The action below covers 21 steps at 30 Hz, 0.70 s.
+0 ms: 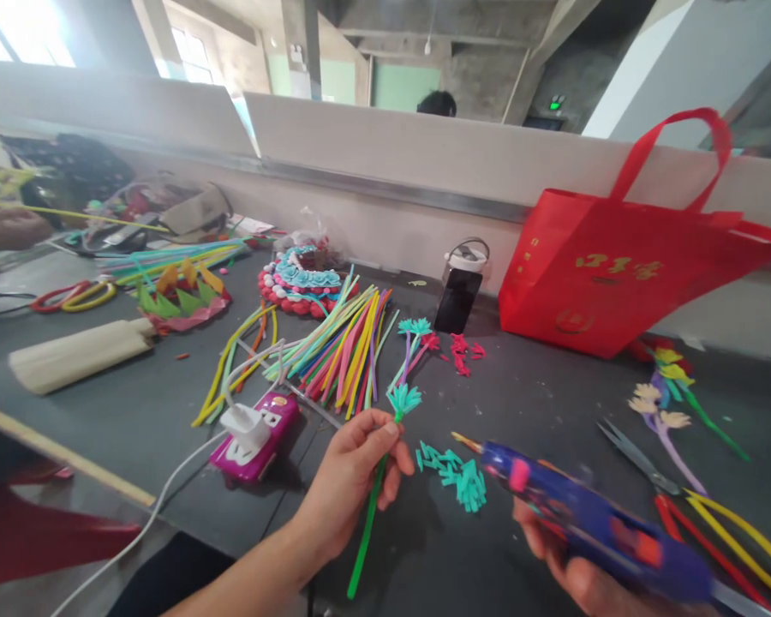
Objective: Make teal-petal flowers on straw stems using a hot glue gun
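Note:
My left hand [356, 458] pinches a pipe-cleaner flower [403, 401] just under its teal petals, with its green stem [367, 536] hanging down below. In my right hand [569, 566] is a dark blue glue gun [591, 514], gripped from beneath, its nozzle pointing left toward the flower but apart from it. A pile of cut teal pieces [456, 478] lies on the black table between both hands. Beyond the left hand are finished flowers [415, 330] with teal and red heads, and a few red cut pieces [463, 351].
A bundle of coloured pipe cleaners [340, 351] and a purple power strip [257, 437] with a white plug lie left. Scissors [655, 480] and more flowers [665, 411] sit right. A phone [458, 296] and a red bag [591, 274] stand behind. Another person's hand [9, 230] shows far left.

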### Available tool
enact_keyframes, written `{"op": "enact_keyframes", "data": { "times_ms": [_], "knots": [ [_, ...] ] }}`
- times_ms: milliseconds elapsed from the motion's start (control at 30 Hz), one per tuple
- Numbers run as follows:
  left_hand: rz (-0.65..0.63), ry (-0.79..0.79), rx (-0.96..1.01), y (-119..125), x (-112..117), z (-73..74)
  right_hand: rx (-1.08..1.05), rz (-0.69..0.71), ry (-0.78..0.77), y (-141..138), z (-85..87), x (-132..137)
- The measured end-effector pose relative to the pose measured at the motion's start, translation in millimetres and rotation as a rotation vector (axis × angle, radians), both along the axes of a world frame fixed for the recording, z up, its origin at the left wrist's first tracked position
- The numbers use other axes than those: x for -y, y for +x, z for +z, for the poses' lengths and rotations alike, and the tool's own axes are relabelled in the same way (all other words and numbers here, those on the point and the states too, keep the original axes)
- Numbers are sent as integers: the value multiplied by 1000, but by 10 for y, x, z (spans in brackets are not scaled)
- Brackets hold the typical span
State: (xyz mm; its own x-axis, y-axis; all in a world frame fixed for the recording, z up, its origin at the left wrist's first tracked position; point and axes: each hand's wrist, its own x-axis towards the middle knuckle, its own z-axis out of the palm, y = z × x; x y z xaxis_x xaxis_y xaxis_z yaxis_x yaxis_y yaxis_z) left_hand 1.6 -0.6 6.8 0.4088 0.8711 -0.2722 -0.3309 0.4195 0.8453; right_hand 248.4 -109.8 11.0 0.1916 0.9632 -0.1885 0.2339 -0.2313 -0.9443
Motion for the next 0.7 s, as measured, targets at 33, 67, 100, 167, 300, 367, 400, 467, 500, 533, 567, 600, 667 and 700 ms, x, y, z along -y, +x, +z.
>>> {"op": "enact_keyframes", "data": {
  "times_ms": [33, 67, 100, 167, 300, 367, 400, 467, 500, 533, 567, 600, 667, 700],
  "knots": [
    [-3, -7, -3, 3, 2, -5, 10, 17, 6, -87, 35, -70],
    [-9, -14, -6, 6, 5, -13, 25, 40, 21, -170, 67, -137],
    [-15, -22, -9, 8, 7, -24, 62, 77, 43, -244, 94, -198],
    [-30, -43, -7, 13, 10, -52, 106, 120, 66, -357, 134, -295],
    [-42, -68, 15, 18, 9, -99, 204, 174, 117, -450, 153, -391],
    [-41, -75, 16, 22, 8, -104, 230, 179, 120, -456, 131, -406],
    [-41, -78, 13, 24, 7, -103, 232, 171, 110, -453, 113, -407],
    [-40, -85, 7, 29, 5, -98, 214, 130, 75, -438, 68, -399],
    [-38, -88, 3, 31, 5, -97, 203, 102, 53, -427, 44, -390],
    [-37, -92, -1, 34, 4, -97, 199, 76, 32, -415, 22, -379],
    [-38, -95, -5, 37, 3, -98, 205, 57, 14, -403, 2, -368],
    [-41, -98, -10, 39, 4, -101, 219, 51, 2, -392, -13, -356],
    [-47, -102, -18, 45, 6, -108, 253, 60, -6, -377, -31, -339],
    [-49, -103, -21, 48, 8, -113, 264, 66, -4, -373, -35, -334]
  ]
}}
